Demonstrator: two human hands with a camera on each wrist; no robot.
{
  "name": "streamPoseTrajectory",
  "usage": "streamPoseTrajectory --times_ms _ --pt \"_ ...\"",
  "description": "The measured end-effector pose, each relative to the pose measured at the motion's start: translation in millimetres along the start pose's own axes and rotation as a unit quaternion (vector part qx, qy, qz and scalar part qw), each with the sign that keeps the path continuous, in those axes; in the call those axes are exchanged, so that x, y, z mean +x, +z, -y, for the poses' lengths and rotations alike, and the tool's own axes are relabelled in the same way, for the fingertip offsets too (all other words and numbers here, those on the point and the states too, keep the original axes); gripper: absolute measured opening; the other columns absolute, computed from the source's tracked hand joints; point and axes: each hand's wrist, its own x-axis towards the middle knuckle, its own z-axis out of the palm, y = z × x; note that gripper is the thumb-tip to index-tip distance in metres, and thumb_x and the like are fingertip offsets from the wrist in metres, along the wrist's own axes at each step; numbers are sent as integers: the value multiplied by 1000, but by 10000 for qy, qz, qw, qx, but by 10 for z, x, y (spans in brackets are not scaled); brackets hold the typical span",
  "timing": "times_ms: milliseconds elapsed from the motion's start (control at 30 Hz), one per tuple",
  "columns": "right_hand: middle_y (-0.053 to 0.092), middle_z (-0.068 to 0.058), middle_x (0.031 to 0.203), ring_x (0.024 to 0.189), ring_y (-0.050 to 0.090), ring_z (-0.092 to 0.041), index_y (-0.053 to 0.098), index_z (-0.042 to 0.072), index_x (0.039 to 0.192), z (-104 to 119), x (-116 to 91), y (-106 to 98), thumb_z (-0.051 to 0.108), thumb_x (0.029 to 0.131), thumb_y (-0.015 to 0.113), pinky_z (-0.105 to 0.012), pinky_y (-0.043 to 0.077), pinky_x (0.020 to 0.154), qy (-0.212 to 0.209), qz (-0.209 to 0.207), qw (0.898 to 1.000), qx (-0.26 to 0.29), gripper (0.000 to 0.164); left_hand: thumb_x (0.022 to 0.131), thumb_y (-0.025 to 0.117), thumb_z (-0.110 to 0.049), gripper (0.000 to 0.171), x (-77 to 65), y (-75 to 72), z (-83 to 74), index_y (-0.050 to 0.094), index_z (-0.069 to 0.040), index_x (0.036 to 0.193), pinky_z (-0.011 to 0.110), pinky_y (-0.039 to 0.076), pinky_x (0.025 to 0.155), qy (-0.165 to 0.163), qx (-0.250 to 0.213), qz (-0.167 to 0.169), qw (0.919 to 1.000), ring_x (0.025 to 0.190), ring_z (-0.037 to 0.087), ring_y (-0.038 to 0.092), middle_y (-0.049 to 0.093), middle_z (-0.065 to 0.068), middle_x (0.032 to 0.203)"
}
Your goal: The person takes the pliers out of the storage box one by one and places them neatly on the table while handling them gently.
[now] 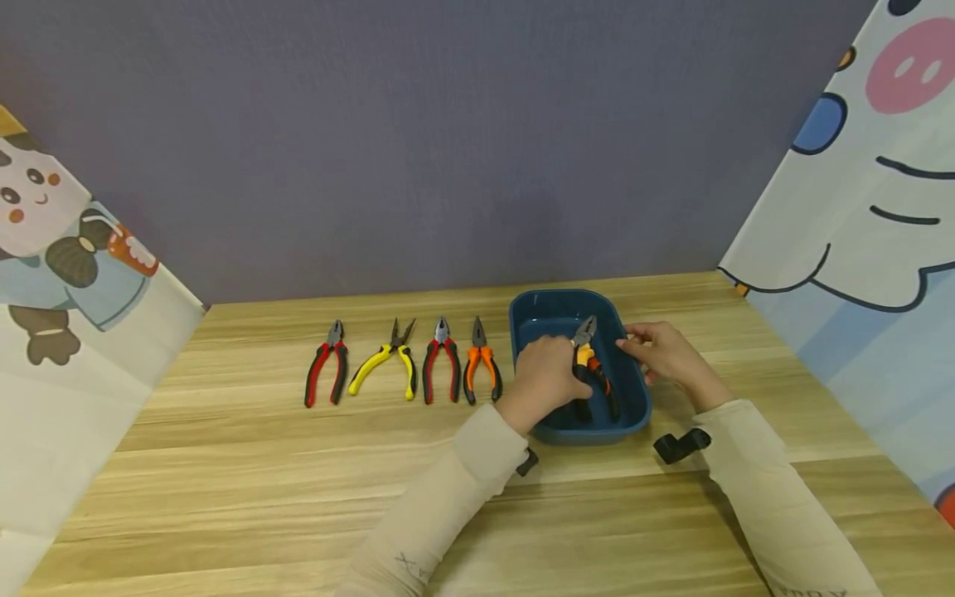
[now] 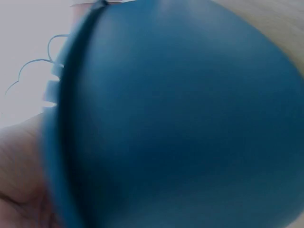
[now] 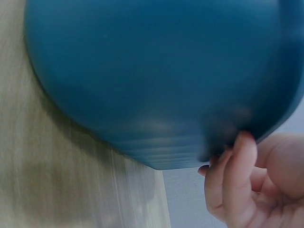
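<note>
A dark blue plastic bin (image 1: 630,406) stands on the table in the head view. Over its left side reaches my left hand (image 1: 547,371), gripping combination pliers (image 1: 584,336) with yellow-and-black handles, jaws toward the back. Beneath these, another pair of pliers (image 1: 603,383) with orange-and-black handles lies in the bin, partly covered. My right hand (image 1: 660,352) pinches the bin's right rim, thumb on top; the right wrist view shows its fingers (image 3: 237,175) against the outer wall. In the left wrist view the bin wall (image 2: 180,118) hides most of the left hand (image 2: 21,166).
Left of the bin, several pliers lie in a row: red-and-black pliers (image 1: 328,365), yellow long-nose pliers (image 1: 388,361) with spread jaws, more red-and-black pliers (image 1: 442,361) and orange pliers (image 1: 482,362). A grey panel (image 1: 448,166) rises behind the wooden table (image 1: 246,464).
</note>
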Motion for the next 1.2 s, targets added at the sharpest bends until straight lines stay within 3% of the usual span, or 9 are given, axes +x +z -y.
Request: streamPoseTrajectory --times_ms 167,400,633,900,1200 --pt "57 -14 87 44 51 -13 42 -14 133 1 -4 -11 16 96 53 -36 51 46 -21 -7 10000 -4 48 70 81 -44 45 -81 -108 -54 66 -11 97 28 47 61 101 -13 -61 9999 77 14 57 60 -2 84" --pt "58 -15 88 44 52 -16 42 -14 133 -4 -6 -26 16 96 53 -38 51 46 -57 -44 10000 -61 48 71 80 -45 54 -160 -220 -58 63 -11 111 32 50 75 22 18 180 9998 90 16 58 63 0 99" --pt "59 -15 86 43 52 -14 43 -15 131 -13 -17 -14 16 96 54 -37 51 45 -86 -54 9999 22 48 72 80 -42 67 -273 -275 74 58 -6 123 32 52 76 193 -17 145 9997 96 20 60 62 6 112" --pt "60 -17 88 43 52 -15 43 -15 131 -20 -12 -5 15 96 54 -37 51 45 -107 -94 9999 56 48 70 82 -39 76 -425 -335 243 52 -6 132 27 51 62 158 -147 15 9998 99 23 62 55 11 130" --pt "57 -12 83 44 50 -14 44 -14 131 -35 15 7 13 96 53 -37 50 44 -113 -54 9998 126 45 71 81 -35 77 -593 -395 503 50 -4 134 36 52 77 344 -211 -50 9992 106 26 59 55 12 131"
